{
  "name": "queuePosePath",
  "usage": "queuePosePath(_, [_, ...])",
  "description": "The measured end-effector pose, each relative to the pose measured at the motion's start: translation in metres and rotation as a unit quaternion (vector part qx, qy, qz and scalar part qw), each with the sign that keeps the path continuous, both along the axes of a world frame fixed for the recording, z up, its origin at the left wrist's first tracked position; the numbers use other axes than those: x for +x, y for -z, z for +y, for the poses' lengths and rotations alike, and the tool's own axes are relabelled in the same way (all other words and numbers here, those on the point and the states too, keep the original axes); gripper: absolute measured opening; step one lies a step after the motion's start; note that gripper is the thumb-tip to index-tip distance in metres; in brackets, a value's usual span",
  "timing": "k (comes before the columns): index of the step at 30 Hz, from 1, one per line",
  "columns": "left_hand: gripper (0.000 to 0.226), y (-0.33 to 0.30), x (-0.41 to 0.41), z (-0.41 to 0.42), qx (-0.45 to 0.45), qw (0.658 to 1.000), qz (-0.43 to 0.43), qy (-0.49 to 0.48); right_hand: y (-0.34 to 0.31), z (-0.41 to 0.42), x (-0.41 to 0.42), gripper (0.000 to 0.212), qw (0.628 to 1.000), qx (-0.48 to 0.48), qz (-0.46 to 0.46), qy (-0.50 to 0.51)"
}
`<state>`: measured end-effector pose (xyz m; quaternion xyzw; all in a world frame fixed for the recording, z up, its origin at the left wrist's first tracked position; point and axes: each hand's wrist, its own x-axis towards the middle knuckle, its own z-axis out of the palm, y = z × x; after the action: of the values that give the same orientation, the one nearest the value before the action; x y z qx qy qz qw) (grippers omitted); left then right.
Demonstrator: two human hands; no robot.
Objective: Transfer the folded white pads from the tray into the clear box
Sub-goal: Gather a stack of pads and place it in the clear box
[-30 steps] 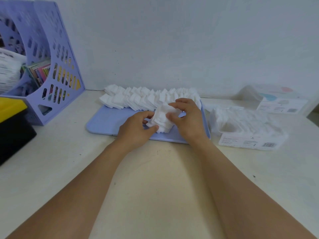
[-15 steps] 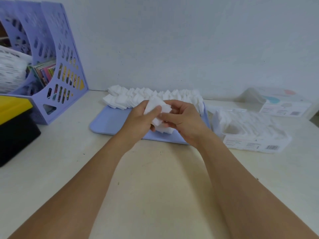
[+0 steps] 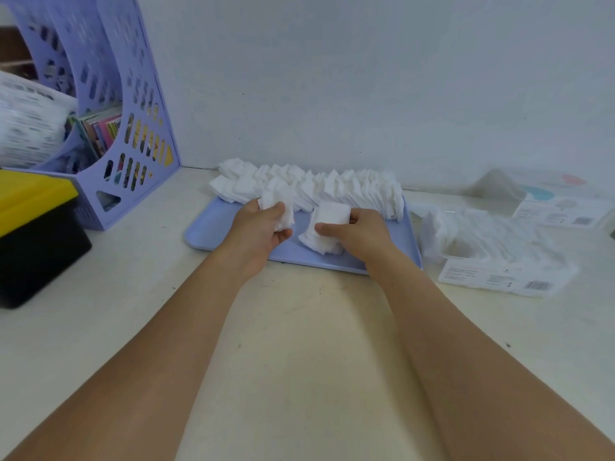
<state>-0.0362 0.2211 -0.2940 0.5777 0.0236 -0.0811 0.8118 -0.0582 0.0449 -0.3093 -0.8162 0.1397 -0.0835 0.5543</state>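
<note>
A lilac tray point(image 3: 216, 232) lies on the table, with rows of folded white pads point(image 3: 336, 188) along its far edge. My left hand point(image 3: 258, 229) grips a small stack of pads point(image 3: 278, 207) above the tray's middle. My right hand point(image 3: 361, 232) grips a second stack of pads point(image 3: 327, 221), whose lower end touches the tray. The clear box point(image 3: 506, 261) stands to the right of the tray, with white pads inside.
A lilac file rack point(image 3: 133, 141) with papers stands at the back left. A yellow and black case point(image 3: 36, 227) sits at the left edge. The box's clear lid point(image 3: 562, 204) lies at the back right. A wall rises right behind the tray.
The one bundle that both hands held together is now split into two stacks. My left hand moved left with one, my right hand moved right and down with the other.
</note>
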Motion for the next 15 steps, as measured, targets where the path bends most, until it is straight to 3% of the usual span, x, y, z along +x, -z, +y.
queuePosePath(3, [0.029,-0.001,0.002,-0.002,0.005,1.0,0.016,-0.024,0.002,-0.001,-0.001,0.048,0.998,0.051,-0.019,-0.008])
queuePosePath(9, [0.033,0.0,0.0,-0.002,0.026,1.0,-0.012,0.0,0.0,-0.007,-0.008,0.022,0.982,0.161,-0.101,0.006])
queuePosePath(15, [0.018,-0.001,-0.006,-0.002,0.013,0.998,-0.048,0.025,-0.005,-0.015,-0.011,0.014,0.959,0.268,-0.095,0.018])
